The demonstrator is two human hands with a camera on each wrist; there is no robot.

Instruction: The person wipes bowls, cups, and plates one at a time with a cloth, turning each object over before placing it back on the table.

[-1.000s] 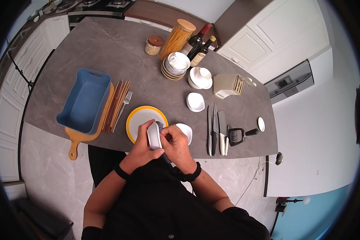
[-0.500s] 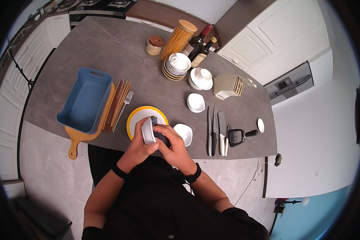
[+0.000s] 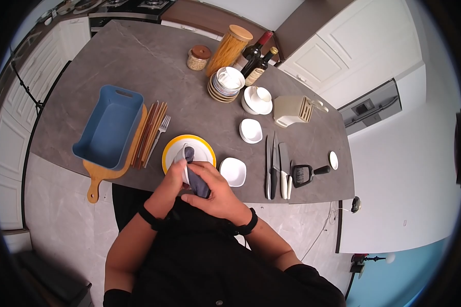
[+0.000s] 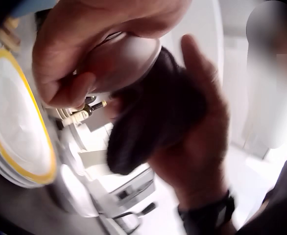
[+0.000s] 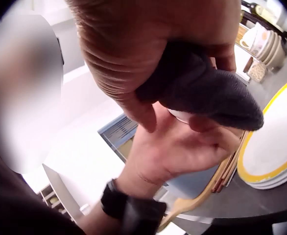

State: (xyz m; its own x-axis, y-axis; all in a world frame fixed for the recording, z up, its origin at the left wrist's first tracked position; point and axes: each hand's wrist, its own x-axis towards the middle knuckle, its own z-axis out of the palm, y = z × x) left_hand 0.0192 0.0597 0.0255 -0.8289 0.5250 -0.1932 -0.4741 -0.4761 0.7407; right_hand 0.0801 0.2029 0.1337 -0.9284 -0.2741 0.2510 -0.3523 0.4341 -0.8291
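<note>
My left hand [image 3: 170, 180] grips a small white bowl [image 4: 129, 61], tipped on its side above the table edge. In my right hand [image 3: 219, 195] is a dark grey cloth [image 3: 198, 185], bunched between fingers and thumb and held against the bowl. One end of the cloth sticks out past the fingers in the right wrist view. Just beyond the hands lies a stack of white plates with a yellow rim [image 3: 206, 149]. A square white bowl [image 3: 233, 172] stands to the right of the hands.
At left, a blue tray [image 3: 105, 128] sits on a wooden board [image 3: 93, 187], beside chopsticks [image 3: 149, 135] and a fork [image 3: 161, 134]. Knives [image 3: 275, 169] and a black slotted turner [image 3: 303, 175] lie right. Behind are stacked bowls [image 3: 222, 92], a knife block [image 3: 291, 110] and bottles [image 3: 258, 66].
The bowl has turned in my left hand and sits slightly lower-left. My right hand has shifted around it, with more of the cloth showing. Things on the table have stayed put.
</note>
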